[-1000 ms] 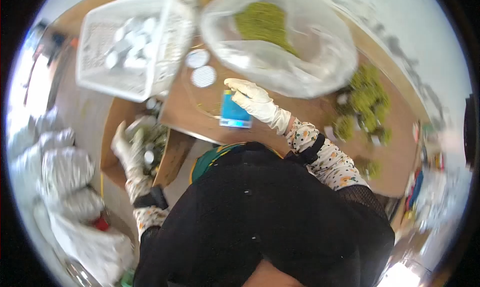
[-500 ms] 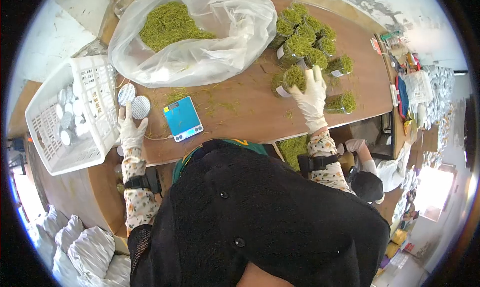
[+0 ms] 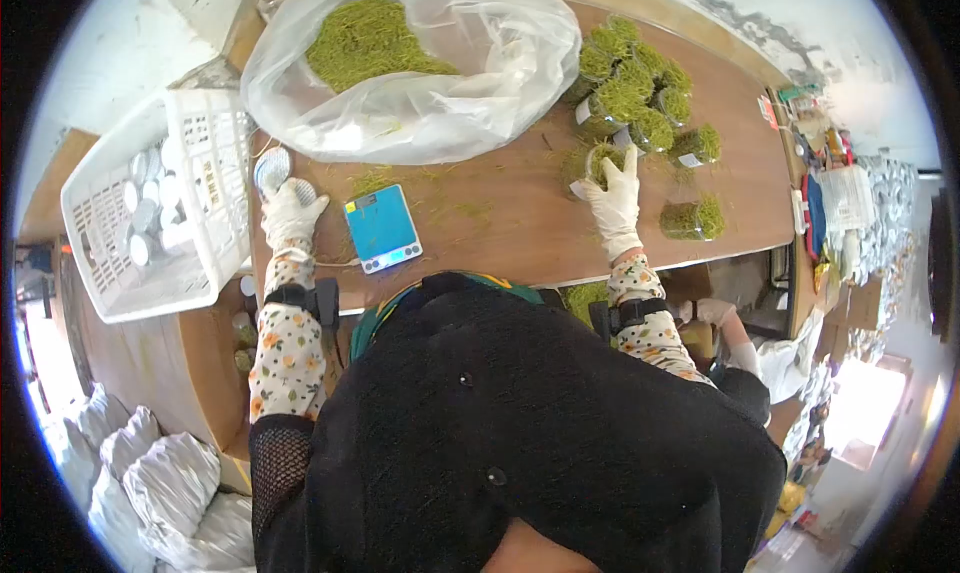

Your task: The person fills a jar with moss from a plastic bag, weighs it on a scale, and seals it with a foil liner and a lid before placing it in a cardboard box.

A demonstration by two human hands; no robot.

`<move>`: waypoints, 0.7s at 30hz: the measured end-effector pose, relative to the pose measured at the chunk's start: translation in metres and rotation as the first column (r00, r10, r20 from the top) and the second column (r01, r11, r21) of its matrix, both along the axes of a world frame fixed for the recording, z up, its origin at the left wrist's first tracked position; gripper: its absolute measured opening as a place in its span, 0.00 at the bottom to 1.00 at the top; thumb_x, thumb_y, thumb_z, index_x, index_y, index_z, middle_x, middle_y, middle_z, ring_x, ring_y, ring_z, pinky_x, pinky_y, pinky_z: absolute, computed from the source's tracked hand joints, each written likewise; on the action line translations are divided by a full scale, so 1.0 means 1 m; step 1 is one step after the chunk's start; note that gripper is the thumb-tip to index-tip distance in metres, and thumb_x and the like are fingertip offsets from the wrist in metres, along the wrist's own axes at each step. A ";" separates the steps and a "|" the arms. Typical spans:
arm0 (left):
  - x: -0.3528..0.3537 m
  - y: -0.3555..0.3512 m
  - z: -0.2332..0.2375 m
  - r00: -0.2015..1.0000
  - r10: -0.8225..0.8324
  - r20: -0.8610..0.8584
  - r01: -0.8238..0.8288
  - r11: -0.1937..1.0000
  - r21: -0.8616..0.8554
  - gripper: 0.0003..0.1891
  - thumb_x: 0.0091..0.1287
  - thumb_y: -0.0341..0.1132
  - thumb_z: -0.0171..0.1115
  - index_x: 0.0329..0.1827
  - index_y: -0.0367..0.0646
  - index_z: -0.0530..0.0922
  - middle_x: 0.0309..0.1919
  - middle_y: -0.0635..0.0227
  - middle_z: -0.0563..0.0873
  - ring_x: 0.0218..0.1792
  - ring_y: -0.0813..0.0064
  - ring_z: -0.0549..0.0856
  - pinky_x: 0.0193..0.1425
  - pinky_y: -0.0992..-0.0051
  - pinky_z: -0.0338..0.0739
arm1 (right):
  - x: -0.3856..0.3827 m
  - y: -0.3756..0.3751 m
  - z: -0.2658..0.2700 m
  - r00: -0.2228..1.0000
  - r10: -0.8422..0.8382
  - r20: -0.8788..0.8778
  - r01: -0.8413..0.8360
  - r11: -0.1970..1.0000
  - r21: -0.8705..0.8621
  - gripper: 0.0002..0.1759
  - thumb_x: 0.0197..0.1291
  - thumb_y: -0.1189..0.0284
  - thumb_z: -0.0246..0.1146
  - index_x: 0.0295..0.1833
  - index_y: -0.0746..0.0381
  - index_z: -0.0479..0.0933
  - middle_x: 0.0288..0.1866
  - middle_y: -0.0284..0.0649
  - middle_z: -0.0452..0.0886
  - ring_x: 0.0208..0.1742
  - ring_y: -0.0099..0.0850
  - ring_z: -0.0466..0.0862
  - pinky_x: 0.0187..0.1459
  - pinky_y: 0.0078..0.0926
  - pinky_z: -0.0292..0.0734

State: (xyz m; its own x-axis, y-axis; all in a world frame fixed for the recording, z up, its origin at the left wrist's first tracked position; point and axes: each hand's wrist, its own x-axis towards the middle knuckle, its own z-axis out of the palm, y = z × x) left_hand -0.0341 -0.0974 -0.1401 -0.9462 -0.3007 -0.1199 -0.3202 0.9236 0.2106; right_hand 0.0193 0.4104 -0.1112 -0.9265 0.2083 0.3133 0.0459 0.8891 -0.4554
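The left hand [image 3: 290, 216] has moved onto a lid [image 3: 304, 188] at left (grip unclear); the right hand [image 3: 615, 205] grasps a jar [image 3: 585, 165] right of upper centre, clustered jars [image 3: 625, 95] crowding behind, scale [image 3: 380, 225] between the hands.

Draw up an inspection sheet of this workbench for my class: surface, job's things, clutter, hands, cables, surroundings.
Surface: brown tabletop, visibly stained nowhere I can tell.
Job's things: clear plastic bag of green strands; flat blue scale; clear jars of green strands; white plastic basket holding round silvery containers.
Clutter: loose green strands around the scale.
Hands: white-gloved left hand over round silvery discs; white-gloved right hand at one jar, grip unclear.
Cables: thin white cable left of the scale.
Surroundings: white sacks; another person's gloved hand.
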 end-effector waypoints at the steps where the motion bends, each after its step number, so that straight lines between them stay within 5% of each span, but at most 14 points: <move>1: -0.004 0.000 0.001 0.999 0.014 0.040 -0.013 1.000 -0.016 0.36 0.52 0.56 0.74 0.63 0.50 0.77 0.67 0.53 0.73 0.65 0.47 0.75 0.65 0.49 0.73 | -0.001 -0.003 0.006 1.000 0.026 -0.005 -0.026 0.999 -0.026 0.25 0.46 0.68 0.75 0.50 0.69 0.80 0.72 0.58 0.64 0.65 0.58 0.72 0.64 0.43 0.72; 3: -0.008 0.000 0.000 0.998 -0.008 0.065 0.010 1.000 -0.027 0.37 0.52 0.57 0.74 0.63 0.48 0.76 0.66 0.52 0.74 0.63 0.46 0.75 0.63 0.48 0.74 | -0.001 -0.007 0.021 0.995 0.094 -0.014 -0.095 0.992 -0.084 0.22 0.45 0.70 0.75 0.46 0.70 0.80 0.67 0.57 0.70 0.62 0.56 0.75 0.63 0.41 0.72; 4: -0.007 -0.005 -0.016 0.997 -0.021 -0.079 0.015 0.997 -0.078 0.39 0.53 0.55 0.73 0.66 0.47 0.73 0.67 0.52 0.71 0.63 0.45 0.75 0.62 0.48 0.75 | -0.002 -0.007 0.023 0.993 0.100 -0.065 -0.106 0.990 -0.095 0.20 0.45 0.72 0.74 0.44 0.71 0.79 0.64 0.56 0.72 0.60 0.53 0.76 0.62 0.40 0.73; 5: -0.007 0.001 0.000 1.000 0.005 -0.002 -0.005 0.999 -0.053 0.41 0.53 0.54 0.74 0.69 0.45 0.70 0.69 0.53 0.69 0.64 0.45 0.75 0.62 0.49 0.76 | -0.003 -0.006 0.024 0.988 0.108 -0.112 -0.120 0.987 -0.109 0.19 0.45 0.73 0.73 0.42 0.71 0.79 0.60 0.54 0.75 0.57 0.51 0.78 0.60 0.39 0.74; 7: -0.004 0.002 0.004 0.992 0.066 -0.104 -0.067 0.998 0.002 0.40 0.52 0.51 0.74 0.69 0.50 0.70 0.70 0.53 0.67 0.62 0.45 0.74 0.63 0.50 0.76 | -0.001 -0.002 0.034 0.988 0.124 -0.094 -0.126 0.992 -0.014 0.18 0.46 0.77 0.71 0.44 0.71 0.79 0.60 0.52 0.76 0.57 0.47 0.78 0.59 0.36 0.75; 8: -0.003 0.001 0.004 0.985 0.064 -0.158 -0.061 0.998 0.028 0.40 0.52 0.49 0.75 0.69 0.53 0.70 0.70 0.53 0.67 0.62 0.44 0.74 0.62 0.50 0.76 | 0.002 -0.024 0.055 0.991 0.096 -0.094 -0.119 0.949 -0.292 0.18 0.47 0.80 0.70 0.46 0.72 0.79 0.63 0.52 0.74 0.62 0.45 0.76 0.61 0.36 0.74; 9: -0.002 -0.002 0.002 0.969 0.060 -0.238 -0.038 0.995 0.095 0.38 0.52 0.49 0.75 0.67 0.53 0.72 0.70 0.53 0.67 0.62 0.44 0.74 0.63 0.51 0.76 | 0.003 -0.025 0.046 0.967 0.131 -0.217 -0.196 0.930 -0.311 0.21 0.47 0.81 0.69 0.49 0.73 0.78 0.67 0.52 0.72 0.66 0.44 0.74 0.65 0.34 0.71; 14: 0.006 -0.019 -0.011 0.777 0.036 -0.628 0.218 0.921 0.323 0.31 0.50 0.46 0.78 0.56 0.43 0.80 0.61 0.47 0.69 0.60 0.49 0.74 0.63 0.55 0.74 | -0.003 -0.113 0.083 0.762 0.613 -0.207 -0.647 0.733 -0.211 0.26 0.42 0.78 0.73 0.51 0.70 0.77 0.69 0.55 0.70 0.68 0.49 0.73 0.68 0.38 0.68; 17: 0.020 -0.021 0.002 0.749 0.088 -0.657 0.246 0.884 0.398 0.30 0.50 0.45 0.80 0.53 0.38 0.80 0.58 0.48 0.69 0.60 0.54 0.73 0.65 0.59 0.71 | -0.025 -0.172 0.072 0.560 0.797 -0.227 -0.828 0.548 -0.120 0.29 0.40 0.74 0.75 0.54 0.64 0.78 0.70 0.59 0.68 0.67 0.55 0.72 0.67 0.44 0.70; 21: 0.053 -0.026 0.012 0.782 0.199 -0.591 0.200 0.817 0.540 0.27 0.56 0.38 0.79 0.57 0.38 0.78 0.58 0.54 0.74 0.56 0.68 0.76 0.58 0.71 0.75 | -0.039 -0.226 0.053 0.499 0.856 -0.132 -0.866 0.496 -0.055 0.30 0.41 0.66 0.75 0.55 0.59 0.79 0.74 0.58 0.64 0.64 0.58 0.73 0.65 0.47 0.72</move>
State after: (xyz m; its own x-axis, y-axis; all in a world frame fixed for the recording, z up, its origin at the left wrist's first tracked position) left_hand 0.0185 -0.1230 -0.1277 -0.8707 -0.3691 0.3250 0.0592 0.5773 0.8144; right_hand -0.0199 0.1840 -0.0580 -0.6371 -0.6457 0.4209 -0.7557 0.4158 -0.5060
